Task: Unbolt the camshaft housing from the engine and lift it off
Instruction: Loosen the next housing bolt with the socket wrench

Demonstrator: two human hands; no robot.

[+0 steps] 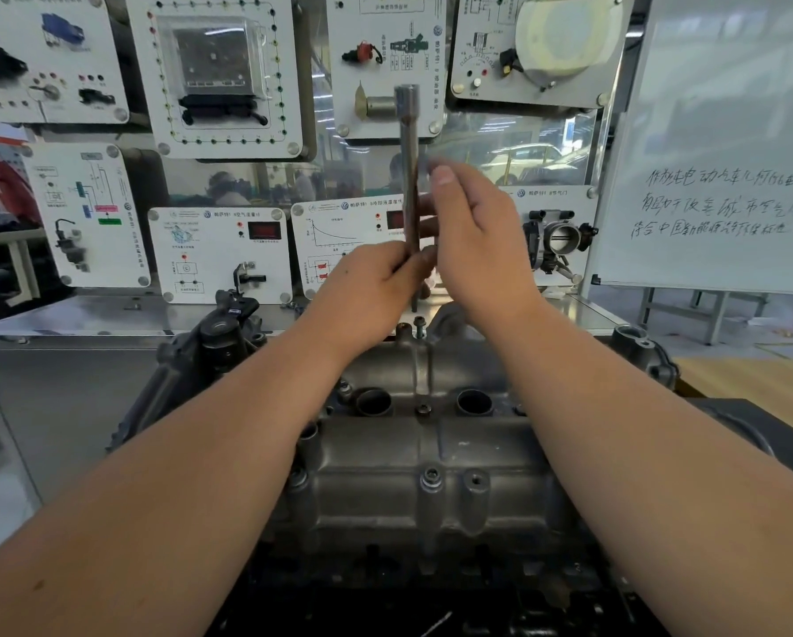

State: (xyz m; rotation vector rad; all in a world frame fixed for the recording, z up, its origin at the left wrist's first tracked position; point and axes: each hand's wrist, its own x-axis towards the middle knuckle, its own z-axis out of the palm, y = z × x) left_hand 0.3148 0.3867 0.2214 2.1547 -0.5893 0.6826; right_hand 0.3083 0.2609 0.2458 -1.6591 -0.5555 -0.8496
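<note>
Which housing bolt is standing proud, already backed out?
The far bolt on the centre rib, just below the wrench tip. Its head stands raised; the middle bolt and near bolt sit flush.

Bright, even indoor light; wide-angle bending at the edges; right hand (472, 236) slightly motion-blurred; background panels soft
</note>
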